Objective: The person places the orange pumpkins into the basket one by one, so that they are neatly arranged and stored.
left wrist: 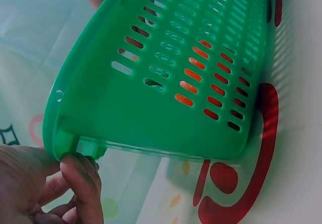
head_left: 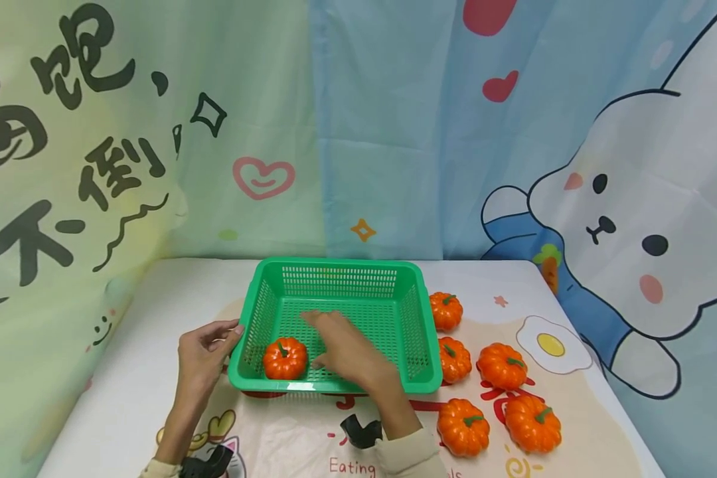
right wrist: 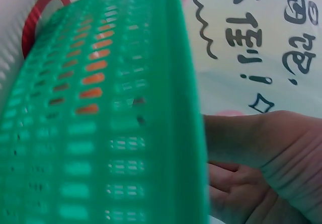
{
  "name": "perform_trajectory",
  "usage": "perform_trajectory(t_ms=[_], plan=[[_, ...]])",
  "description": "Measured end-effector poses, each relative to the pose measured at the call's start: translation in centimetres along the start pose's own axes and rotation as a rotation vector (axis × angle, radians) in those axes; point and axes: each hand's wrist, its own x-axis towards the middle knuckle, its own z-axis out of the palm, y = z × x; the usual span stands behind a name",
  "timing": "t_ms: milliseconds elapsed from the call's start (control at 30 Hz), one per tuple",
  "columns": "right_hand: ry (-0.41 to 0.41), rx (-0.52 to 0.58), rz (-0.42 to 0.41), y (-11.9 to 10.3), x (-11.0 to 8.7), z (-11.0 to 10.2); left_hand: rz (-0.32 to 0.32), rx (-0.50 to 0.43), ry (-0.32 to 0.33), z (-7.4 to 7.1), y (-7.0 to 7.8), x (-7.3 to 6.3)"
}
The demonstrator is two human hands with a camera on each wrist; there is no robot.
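Note:
A green plastic basket (head_left: 415, 383) with slotted sides stands on the table. My left hand (head_left: 206, 348) pinches its left rim between thumb and fingers, and in the left wrist view the fingertips (left wrist: 83, 176) curl at the rim's corner. Inside the basket, at the front left, sits a small orange pumpkin (head_left: 285, 359) with a green stem. Reaching over the front rim, my right hand (head_left: 352, 348) is inside the basket just right of that pumpkin, its fingers loosely extended and apart from it. The basket wall (right wrist: 166, 133) hides the right fingertips in the right wrist view.
Right of the basket lie several more orange pumpkins, among them one by the back right wall (head_left: 446, 312) and one at the front right (head_left: 533, 425). A printed mat (head_left: 299, 431) covers the table's middle. Behind hangs a patterned curtain (head_left: 382, 133).

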Motion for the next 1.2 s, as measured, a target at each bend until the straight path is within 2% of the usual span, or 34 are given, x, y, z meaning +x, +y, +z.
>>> perform_trajectory(t_ms=[533, 867, 1200], plan=[[0.123, 0.123, 0.066, 2.1, -2.3, -3.3, -0.010, 0.006, 0.010, -0.1, 0.1, -0.2], [0.246, 0.098, 0.116, 3.5, -3.7, -4.5, -0.005, 0.001, -0.001, 0.1, 0.2, -0.2], [0.326, 0.068, 0.196, 5.7, -5.2, -5.8, -0.004, -0.009, 0.005, 0.1, 0.2, -0.2]])
